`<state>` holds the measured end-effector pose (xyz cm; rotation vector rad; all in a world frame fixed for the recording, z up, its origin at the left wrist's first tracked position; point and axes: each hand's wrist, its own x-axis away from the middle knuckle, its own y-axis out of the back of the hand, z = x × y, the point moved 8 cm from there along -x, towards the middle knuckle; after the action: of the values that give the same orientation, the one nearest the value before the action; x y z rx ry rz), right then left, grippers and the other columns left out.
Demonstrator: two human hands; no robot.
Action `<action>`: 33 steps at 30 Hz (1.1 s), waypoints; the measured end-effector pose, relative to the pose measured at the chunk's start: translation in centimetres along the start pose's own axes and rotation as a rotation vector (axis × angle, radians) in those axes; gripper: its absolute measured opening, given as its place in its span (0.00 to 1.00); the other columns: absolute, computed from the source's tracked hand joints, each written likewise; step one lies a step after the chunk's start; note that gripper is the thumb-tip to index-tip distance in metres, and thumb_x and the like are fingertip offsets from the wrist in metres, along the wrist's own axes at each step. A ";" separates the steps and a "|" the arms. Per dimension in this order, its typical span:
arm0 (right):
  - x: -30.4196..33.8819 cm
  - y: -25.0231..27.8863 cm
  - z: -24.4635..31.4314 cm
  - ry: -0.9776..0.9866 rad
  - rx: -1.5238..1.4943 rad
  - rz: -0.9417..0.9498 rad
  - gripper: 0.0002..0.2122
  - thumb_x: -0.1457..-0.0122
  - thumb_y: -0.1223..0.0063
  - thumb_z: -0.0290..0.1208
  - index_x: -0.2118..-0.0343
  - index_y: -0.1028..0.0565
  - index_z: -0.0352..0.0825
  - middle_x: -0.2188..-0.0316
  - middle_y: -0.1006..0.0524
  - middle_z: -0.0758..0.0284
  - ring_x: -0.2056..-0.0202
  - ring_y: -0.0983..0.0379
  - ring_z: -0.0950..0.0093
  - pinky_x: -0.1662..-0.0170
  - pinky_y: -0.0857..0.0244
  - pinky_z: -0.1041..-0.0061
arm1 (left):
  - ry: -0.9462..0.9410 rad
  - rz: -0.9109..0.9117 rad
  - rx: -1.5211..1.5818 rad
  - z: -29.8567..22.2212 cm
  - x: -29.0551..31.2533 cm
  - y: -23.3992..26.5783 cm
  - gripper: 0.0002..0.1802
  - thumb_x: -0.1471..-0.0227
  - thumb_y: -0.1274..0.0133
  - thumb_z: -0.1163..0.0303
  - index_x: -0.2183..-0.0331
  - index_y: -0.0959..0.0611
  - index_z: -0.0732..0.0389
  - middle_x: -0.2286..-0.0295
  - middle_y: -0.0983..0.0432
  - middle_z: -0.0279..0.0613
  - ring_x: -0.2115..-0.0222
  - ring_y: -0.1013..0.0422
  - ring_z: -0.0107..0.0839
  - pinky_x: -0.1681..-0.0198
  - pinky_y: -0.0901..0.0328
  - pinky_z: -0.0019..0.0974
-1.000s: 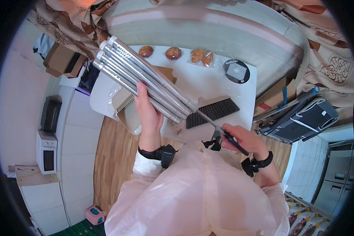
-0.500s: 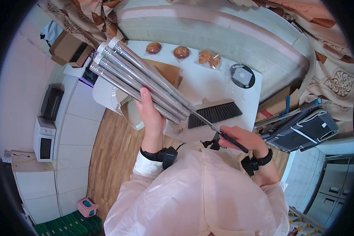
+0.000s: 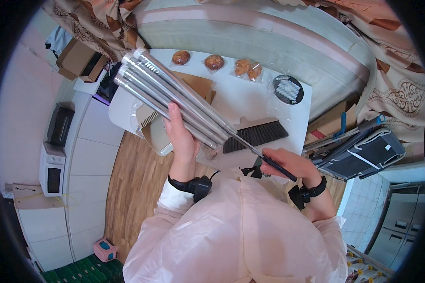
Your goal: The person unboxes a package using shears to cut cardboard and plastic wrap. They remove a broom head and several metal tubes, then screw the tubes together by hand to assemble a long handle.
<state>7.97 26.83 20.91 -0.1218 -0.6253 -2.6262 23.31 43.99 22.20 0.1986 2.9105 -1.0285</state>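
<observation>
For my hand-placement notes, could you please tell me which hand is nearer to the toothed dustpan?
Left. The left hand, gripping metal tubes, appears just right of the dustpan; the right hand, on a black handle, is farther right.

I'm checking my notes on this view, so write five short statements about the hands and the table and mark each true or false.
1. The left hand holds a bundle of silvery tubes. True.
2. The right hand is empty. False: it grips a thin tool with a black handle.
3. A brush with dark bristles lies on the white table. True.
4. The round black disc lies at the table's left end. False: it lies toward the right end.
5. The wrapped pastries lie along the far side of the table. True.
</observation>
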 end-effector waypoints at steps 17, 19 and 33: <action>-1.6 1.0 -1.1 -0.007 -0.104 -0.189 0.16 0.46 0.50 0.39 0.78 0.39 0.31 0.88 0.42 0.66 0.83 0.46 0.78 0.80 0.51 0.76 | 0.072 -0.007 -0.021 5.2 1.4 -2.0 0.23 0.45 0.60 0.55 0.53 0.37 0.60 0.62 0.35 0.36 0.63 0.36 0.26 0.59 0.38 0.32; -1.7 0.8 -1.1 -0.052 -0.184 -0.184 0.16 0.46 0.50 0.40 0.80 0.38 0.32 0.87 0.43 0.71 0.82 0.48 0.82 0.80 0.52 0.78 | 0.076 0.000 -0.036 5.3 1.2 -2.0 0.23 0.46 0.60 0.55 0.53 0.37 0.60 0.63 0.35 0.37 0.63 0.36 0.26 0.59 0.38 0.32; -1.8 -0.1 -2.0 -0.109 -0.254 -0.169 0.15 0.46 0.49 0.39 0.79 0.37 0.32 0.86 0.42 0.73 0.81 0.48 0.83 0.79 0.51 0.79 | 0.050 0.026 -0.180 6.1 0.5 -0.1 0.25 0.45 0.59 0.58 0.50 0.41 0.61 0.59 0.36 0.38 0.61 0.38 0.26 0.56 0.41 0.31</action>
<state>9.64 26.70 18.73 -0.3029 -0.3464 -2.8693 22.80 40.09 17.49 0.2571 3.0143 -0.7636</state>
